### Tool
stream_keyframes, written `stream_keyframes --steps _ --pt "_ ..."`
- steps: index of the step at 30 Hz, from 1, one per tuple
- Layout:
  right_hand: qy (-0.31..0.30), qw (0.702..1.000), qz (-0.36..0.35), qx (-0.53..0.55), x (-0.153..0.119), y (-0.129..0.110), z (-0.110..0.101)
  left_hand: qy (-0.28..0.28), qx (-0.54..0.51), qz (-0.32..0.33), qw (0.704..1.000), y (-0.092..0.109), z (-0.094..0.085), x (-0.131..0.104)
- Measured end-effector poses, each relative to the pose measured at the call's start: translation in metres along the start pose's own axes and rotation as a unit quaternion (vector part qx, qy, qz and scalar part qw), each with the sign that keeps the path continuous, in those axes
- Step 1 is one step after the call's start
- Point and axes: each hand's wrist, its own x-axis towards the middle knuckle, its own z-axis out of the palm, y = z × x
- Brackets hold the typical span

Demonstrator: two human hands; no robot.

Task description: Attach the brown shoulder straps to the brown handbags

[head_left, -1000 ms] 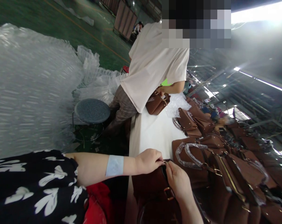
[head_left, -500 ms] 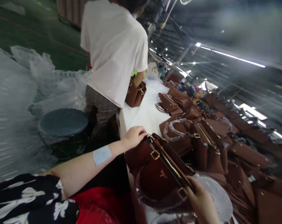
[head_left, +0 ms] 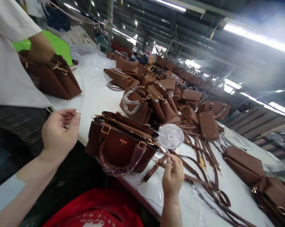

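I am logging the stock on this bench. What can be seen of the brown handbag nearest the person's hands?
The brown handbag looks like smooth leather, with gold buckles, a small gold dragonfly emblem on its front and a handle wrapped in clear plastic. It stands upright near the white table edge, top open. Neither hand touches it; a small white fan sits just behind it.

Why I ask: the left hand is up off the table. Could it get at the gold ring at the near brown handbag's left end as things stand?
Probably yes. The left hand hangs open beside the handbag, and nothing lies between it and the gold ring on the white table.
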Motion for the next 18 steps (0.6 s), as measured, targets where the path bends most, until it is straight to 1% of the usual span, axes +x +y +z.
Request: stream_keyframes --steps 1,2,3,4,5,6,7,9,10,11,12,14,16,18 --pt "0.020 0.999 0.030 -0.020 -0.007 0.016 -0.009 0.015 -0.021 0.032 0.999 0.012 -0.003 -0.010" --pt "0.029 0.997 0.055 -0.039 -0.014 0.032 -0.019 0.016 -0.046 0.067 0.997 0.025 -0.006 -0.022" --pt "0.029 0.995 0.075 -0.056 -0.020 0.046 -0.028 0.004 -0.074 0.106 0.992 0.037 -0.007 -0.034" --pt "0.021 0.993 0.089 -0.069 -0.026 0.058 -0.035 -0.033 -0.101 0.144 0.984 0.048 -0.007 -0.048" --pt "0.007 0.992 0.099 -0.081 -0.031 0.070 -0.042 -0.093 -0.124 0.186 0.970 0.057 -0.005 -0.061" --pt "-0.011 0.990 0.105 -0.092 -0.037 0.079 -0.046 -0.182 -0.140 0.230 0.946 0.064 -0.002 -0.076" --pt "-0.031 0.989 0.106 -0.102 -0.042 0.089 -0.050 -0.286 -0.146 0.271 0.908 0.069 0.004 -0.091" --pt "-0.067 0.985 0.100 -0.122 -0.053 0.107 -0.054 -0.475 -0.125 0.339 0.803 0.072 0.018 -0.120" --pt "-0.081 0.983 0.095 -0.133 -0.059 0.117 -0.055 -0.542 -0.099 0.360 0.753 0.071 0.027 -0.134" --pt "-0.093 0.981 0.090 -0.145 -0.064 0.127 -0.056 -0.592 -0.068 0.373 0.711 0.070 0.036 -0.148" --pt "-0.104 0.978 0.085 -0.157 -0.070 0.137 -0.057 -0.628 -0.034 0.377 0.680 0.069 0.045 -0.160" --pt "-0.125 0.972 0.078 -0.184 -0.083 0.157 -0.060 -0.677 0.022 0.372 0.634 0.066 0.061 -0.180" --pt "-0.146 0.964 0.077 -0.211 -0.095 0.172 -0.062 -0.704 0.058 0.363 0.608 0.066 0.076 -0.194" --pt "-0.167 0.955 0.079 -0.232 -0.106 0.181 -0.062 -0.715 0.074 0.358 0.596 0.068 0.090 -0.206"
